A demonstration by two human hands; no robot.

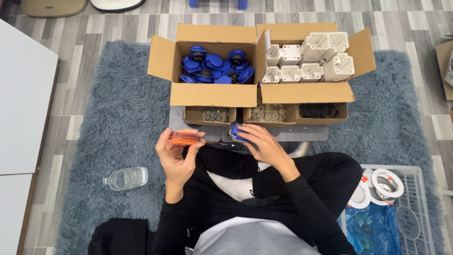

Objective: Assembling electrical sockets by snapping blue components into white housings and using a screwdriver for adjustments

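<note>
Screwdriver (pixel 185 138), orange translucent handle, one item, long axis lying level and crosswise to the seated person, the tip end pointing toward the blue part; the shaft itself is too small to make out. The left hand (pixel 177 156) is curled round the handle, thumb below and fingers over the top, just in front of the small screw tray (pixel 210 114). Blue part (pixel 239 133), one item, rounded plastic, sits just right of the screwdriver, against the near edge of the grey board (pixel 306 133) under the trays; the right hand (pixel 264 144) covers it with fingers closed over its top, pinching it in place. Beyond the screwdriver, two open cardboard boxes: the left box (pixel 214 94) is heaped with matching blue parts, too tangled to count; the right box (pixel 306 92) holds white blocky housings, about nine showing. Three shallow trays stand nearer than the boxes: screws, pale round pieces, dark pieces. Left of the screwdriver, well apart on the shaggy blue-grey rug (pixel 122 118), lies one clear plastic bottle (pixel 126 178) on its side.
</note>
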